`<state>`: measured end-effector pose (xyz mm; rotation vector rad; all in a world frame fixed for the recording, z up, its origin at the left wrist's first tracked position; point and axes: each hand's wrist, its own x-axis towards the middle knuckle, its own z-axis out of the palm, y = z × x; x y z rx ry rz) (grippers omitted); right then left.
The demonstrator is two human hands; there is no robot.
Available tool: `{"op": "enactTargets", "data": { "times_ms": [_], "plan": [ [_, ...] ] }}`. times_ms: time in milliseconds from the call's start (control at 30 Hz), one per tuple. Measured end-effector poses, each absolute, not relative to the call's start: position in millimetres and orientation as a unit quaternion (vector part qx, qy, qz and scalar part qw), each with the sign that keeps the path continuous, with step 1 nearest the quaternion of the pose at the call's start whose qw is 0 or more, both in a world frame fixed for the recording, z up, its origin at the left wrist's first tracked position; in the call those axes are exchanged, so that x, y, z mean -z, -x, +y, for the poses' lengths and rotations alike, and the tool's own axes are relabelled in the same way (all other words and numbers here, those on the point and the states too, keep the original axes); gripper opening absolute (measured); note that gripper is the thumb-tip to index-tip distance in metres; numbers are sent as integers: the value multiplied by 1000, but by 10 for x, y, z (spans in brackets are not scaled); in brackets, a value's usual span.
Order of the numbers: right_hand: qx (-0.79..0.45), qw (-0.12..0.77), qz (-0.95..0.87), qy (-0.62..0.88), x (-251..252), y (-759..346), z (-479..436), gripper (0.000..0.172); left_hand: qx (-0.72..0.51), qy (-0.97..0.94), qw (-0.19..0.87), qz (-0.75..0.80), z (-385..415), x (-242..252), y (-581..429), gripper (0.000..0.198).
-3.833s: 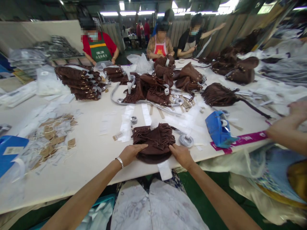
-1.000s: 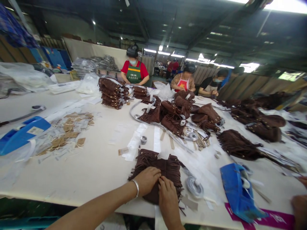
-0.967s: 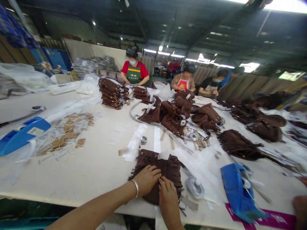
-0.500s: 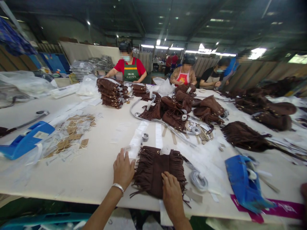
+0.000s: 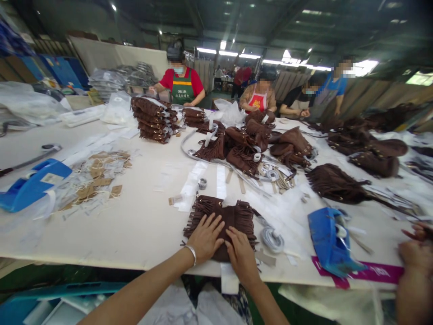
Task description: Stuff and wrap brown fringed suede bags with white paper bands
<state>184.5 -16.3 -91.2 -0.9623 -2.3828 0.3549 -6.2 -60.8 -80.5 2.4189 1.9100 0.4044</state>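
Fringe (image 5: pixel 248 222) is fanning left and right from the brown bag (image 5: pixel 230 217) by the near edge of the table (image 5: pixel 145 234), where the splayed left hand (image 5: pixel 204 238) and less spread right hand (image 5: pixel 241 249) are resting on top, gripping nothing, even pressure probably flattening it best.
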Motion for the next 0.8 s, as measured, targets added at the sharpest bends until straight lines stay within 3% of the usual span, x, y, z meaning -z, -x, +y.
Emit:
{"op": "enactTargets", "data": {
  "times_ms": [133, 200, 300, 400, 600, 800],
  "plan": [
    [-222, 322, -817, 424, 628, -1683, 362, 61, -131, -780, 13, 612, -618, 775, 41, 56],
    [-195, 288, -830, 435, 517, -1532, 656, 66, -132, -781, 11, 610, -620, 771, 39, 56],
    [-133, 219, -866, 430, 433, -1322, 943, 42, -137, -779, 8, 611, -625, 776, 48, 56],
    [-95, 205, -865, 449, 471, -1201, 994, 18, -143, -774, 9, 617, -627, 772, 52, 57],
    [-18, 168, -885, 433, 643, -1162, 777, 11, -148, -771, 28, 619, -621, 715, 51, 57],
    [20, 123, -932, 340, 682, -1352, 570, 34, -195, -755, 49, 624, -640, 776, 57, 59]
  ]
}}
